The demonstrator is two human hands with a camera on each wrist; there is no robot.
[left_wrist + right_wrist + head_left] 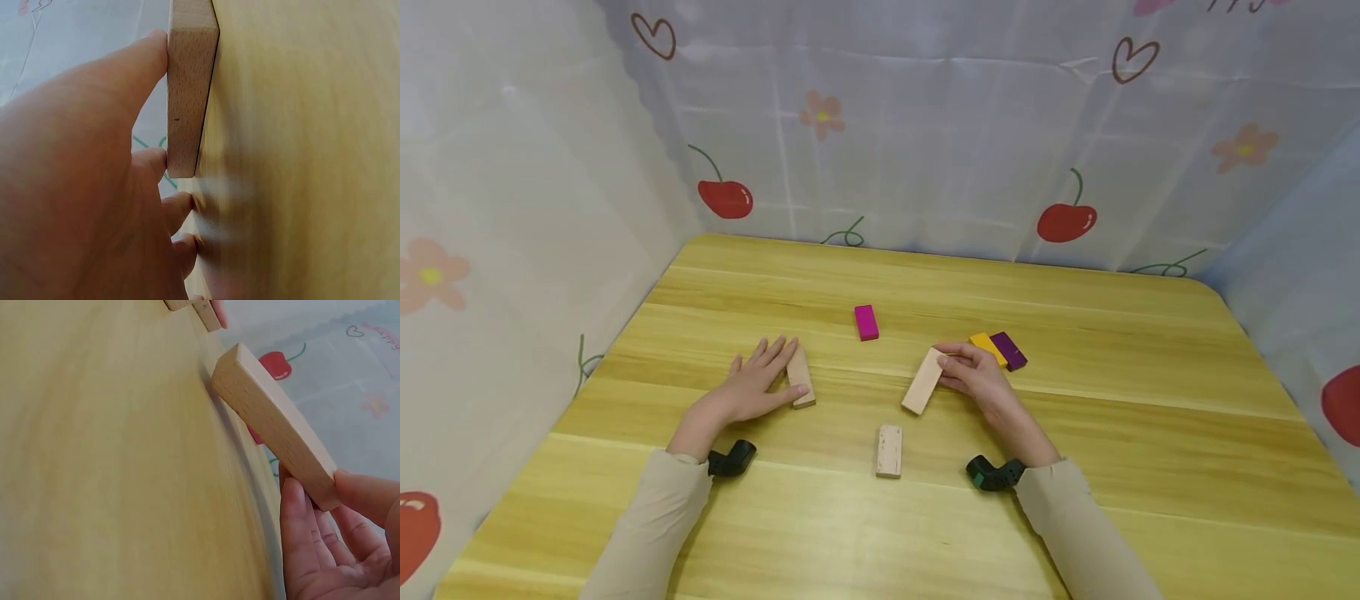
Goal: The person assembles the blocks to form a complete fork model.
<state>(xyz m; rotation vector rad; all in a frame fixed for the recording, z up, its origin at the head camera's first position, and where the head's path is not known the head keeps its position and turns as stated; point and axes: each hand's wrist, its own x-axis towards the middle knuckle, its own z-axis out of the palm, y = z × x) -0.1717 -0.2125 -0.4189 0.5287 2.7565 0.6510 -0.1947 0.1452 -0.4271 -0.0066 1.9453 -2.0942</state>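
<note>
My left hand [751, 390] lies with fingers spread, its thumb and index fingertip on top of a plain wooden block [802, 379] that lies flat on the table. The left wrist view shows that block [189, 100] from its side, with the other fingertips touching the tabletop. Between thumb and fingers, my right hand [987, 387] pinches one end of a second plain wooden block [922, 383]. In the right wrist view this block [278, 428] is tilted, its far end near the tabletop. A third plain block [889, 451] lies between the forearms.
Behind the hands, a magenta block [867, 322] lies on the wooden table [1075, 517]. A yellow block [988, 348] and a purple block [1008, 351] lie side by side just beyond the right hand. A printed curtain [917, 150] stands along the table's back edge.
</note>
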